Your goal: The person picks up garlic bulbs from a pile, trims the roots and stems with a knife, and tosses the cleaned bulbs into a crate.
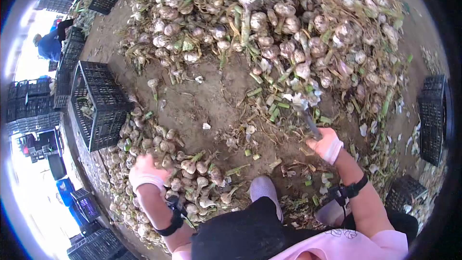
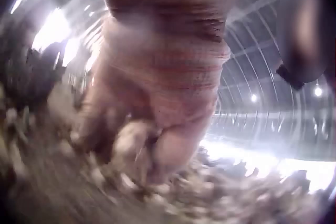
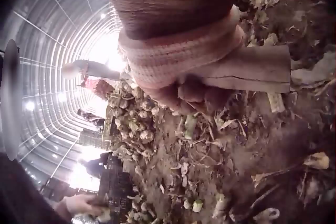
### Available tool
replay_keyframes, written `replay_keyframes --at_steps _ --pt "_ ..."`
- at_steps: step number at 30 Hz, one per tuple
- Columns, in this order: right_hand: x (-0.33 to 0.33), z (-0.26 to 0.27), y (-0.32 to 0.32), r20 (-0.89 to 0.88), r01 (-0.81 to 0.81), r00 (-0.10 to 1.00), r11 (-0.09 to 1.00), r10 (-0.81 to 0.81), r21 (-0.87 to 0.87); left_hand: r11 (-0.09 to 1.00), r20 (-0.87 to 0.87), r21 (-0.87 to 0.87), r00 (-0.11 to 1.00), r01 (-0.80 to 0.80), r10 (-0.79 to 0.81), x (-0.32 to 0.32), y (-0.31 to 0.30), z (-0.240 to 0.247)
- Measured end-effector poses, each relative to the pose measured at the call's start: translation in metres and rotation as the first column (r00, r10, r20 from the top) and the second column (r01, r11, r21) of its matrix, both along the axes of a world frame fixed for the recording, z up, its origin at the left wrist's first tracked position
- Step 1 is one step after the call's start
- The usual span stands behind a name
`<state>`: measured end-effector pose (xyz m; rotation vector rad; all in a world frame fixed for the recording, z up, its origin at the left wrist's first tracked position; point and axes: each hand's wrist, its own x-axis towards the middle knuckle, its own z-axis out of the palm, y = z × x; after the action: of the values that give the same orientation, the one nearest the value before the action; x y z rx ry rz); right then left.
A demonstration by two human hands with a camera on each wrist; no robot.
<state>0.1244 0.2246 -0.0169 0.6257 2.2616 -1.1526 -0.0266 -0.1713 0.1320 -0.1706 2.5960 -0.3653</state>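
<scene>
My left hand [image 1: 149,169], in a pale wrapping or glove, is over the heap of garlic bulbs [image 1: 192,183] with cut stalks at the lower left. In the blurred left wrist view its fingers and thumb curl round a garlic bulb [image 2: 133,142], just above the heap. My right hand [image 1: 328,145] grips a tool with a wooden handle [image 3: 252,70]; in the head view its narrow grey part [image 1: 310,124] points up and left, over cut green stalk pieces [image 1: 275,110]. The far end of the tool blends into pale peelings.
A big pile of uncut garlic [image 1: 288,24] spreads across the far ground. A black crate [image 1: 108,110] stands at the left beside the trimmed bulbs, another crate [image 1: 431,120] at the right edge. My shoe [image 1: 264,192] is between the hands. A person [image 1: 49,45] is at the far left.
</scene>
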Motion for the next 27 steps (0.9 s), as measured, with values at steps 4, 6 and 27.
replay_keyframes --at_steps 4,6,27 --pt "-0.005 -0.014 -0.015 0.021 -0.143 0.989 0.989 0.144 -0.022 0.864 -0.391 0.499 0.908 0.072 0.15 -0.042 0.024 -0.049" --pt "-0.012 0.014 -0.023 0.005 -0.159 0.987 0.987 0.159 0.02 0.892 -0.459 0.413 0.888 0.183 0.03 -0.081 0.062 -0.086" --pt "0.0 0.015 -0.019 0.003 -0.095 0.995 0.995 0.095 0.031 0.864 -0.305 0.503 0.936 0.001 0.176 -0.182 0.145 -0.168"
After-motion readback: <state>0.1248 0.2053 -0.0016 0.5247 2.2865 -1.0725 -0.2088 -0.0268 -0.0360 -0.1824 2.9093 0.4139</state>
